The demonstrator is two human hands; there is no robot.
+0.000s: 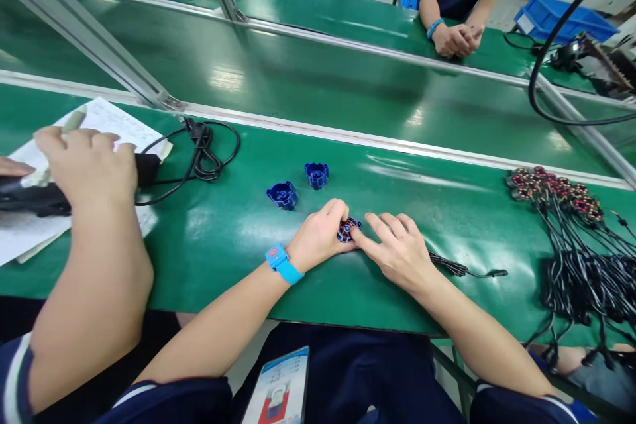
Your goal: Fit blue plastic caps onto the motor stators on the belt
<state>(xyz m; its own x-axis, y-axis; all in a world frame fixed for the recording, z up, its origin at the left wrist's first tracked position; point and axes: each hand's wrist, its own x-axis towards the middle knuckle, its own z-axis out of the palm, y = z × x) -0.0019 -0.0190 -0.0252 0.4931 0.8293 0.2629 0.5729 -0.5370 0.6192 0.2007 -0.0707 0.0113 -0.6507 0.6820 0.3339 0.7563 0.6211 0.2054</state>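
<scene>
My left hand (322, 230), with a blue band on its wrist, grips a small round blue motor housing (346, 230) just above the green table. Reddish, copper-looking windings show inside the housing. My right hand (397, 248) has its fingers spread, and the index fingertip touches the top of the housing. A bundled black cable (450, 266) comes out from behind the right hand and lies on the table. Two more blue housings, one left (283, 195) and one farther back (317, 175), rest beyond my left hand with their open sides up.
At the right lies a pile of copper-wound stators (556, 192) with black cables (591, 291). On the left, a co-worker's hand (94, 165) holds a black device over papers (106, 119), beside a coiled black cord (203, 152). Another person's hands (457, 40) rest across the bench.
</scene>
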